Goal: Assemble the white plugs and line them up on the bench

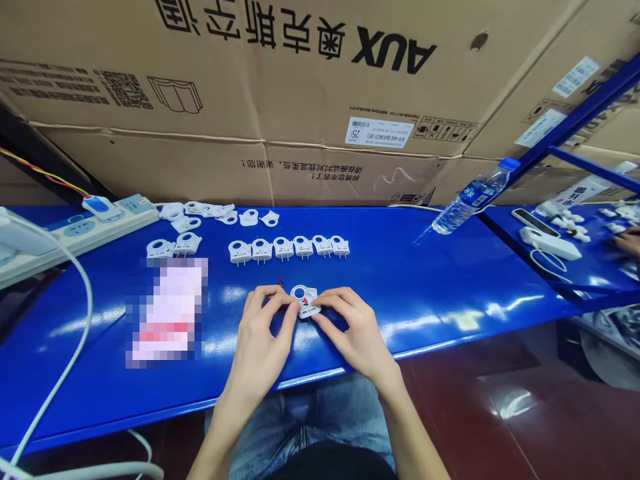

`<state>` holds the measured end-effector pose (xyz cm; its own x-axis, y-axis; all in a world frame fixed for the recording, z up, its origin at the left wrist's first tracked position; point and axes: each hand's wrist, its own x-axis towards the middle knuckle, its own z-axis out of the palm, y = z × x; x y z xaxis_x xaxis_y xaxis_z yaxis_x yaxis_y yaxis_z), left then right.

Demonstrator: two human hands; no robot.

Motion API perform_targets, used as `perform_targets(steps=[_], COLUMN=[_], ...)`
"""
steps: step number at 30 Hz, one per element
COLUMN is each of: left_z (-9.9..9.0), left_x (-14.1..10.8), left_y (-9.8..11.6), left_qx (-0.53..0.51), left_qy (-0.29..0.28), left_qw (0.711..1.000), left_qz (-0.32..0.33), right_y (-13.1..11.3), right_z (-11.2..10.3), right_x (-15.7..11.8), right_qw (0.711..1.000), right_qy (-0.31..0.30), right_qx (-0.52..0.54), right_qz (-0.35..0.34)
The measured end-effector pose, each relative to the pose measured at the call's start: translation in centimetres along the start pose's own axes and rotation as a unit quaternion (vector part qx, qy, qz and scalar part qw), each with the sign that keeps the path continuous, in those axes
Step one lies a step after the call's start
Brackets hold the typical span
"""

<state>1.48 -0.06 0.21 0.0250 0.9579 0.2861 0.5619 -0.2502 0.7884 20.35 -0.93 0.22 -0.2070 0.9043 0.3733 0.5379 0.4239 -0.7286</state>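
Where both hands [266,333] [353,330] meet, a white plug piece [306,300] pinched between fingertips.

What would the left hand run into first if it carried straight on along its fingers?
The left hand would first push on the white plastic plug piece with a round hole, already at its fingertips; then, probably, the right hand, though depth is unclear.

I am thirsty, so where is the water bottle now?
In the head view, the water bottle is at the right, near the blue post and cardboard.
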Motion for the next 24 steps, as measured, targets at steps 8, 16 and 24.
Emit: perform_targets(steps=[8, 16, 24], left_z=[-0.41, -0.59, -0.71], left_x=[0.19, 0.23, 0.41], left_y=[-0.07, -0.08, 0.24], left_qx=[-0.034, -0.086, -0.085], left_qy=[-0.034, -0.059, -0.045], left_qw=[0.997, 0.990, 0.990], left_qz=[-0.063, -0.098, -0.108], right_y=[0.14, 0.30, 0.47], right_z=[0.01, 0.04, 0.14], right_x=[0.09, 0.06, 0.02], right_qw=[1.000, 0.999, 0.999], right_qy=[0.014, 0.027, 0.038], right_qx=[-0.013, -0.013, -0.009], right_qz=[-0.019, -0.029, -0.033])
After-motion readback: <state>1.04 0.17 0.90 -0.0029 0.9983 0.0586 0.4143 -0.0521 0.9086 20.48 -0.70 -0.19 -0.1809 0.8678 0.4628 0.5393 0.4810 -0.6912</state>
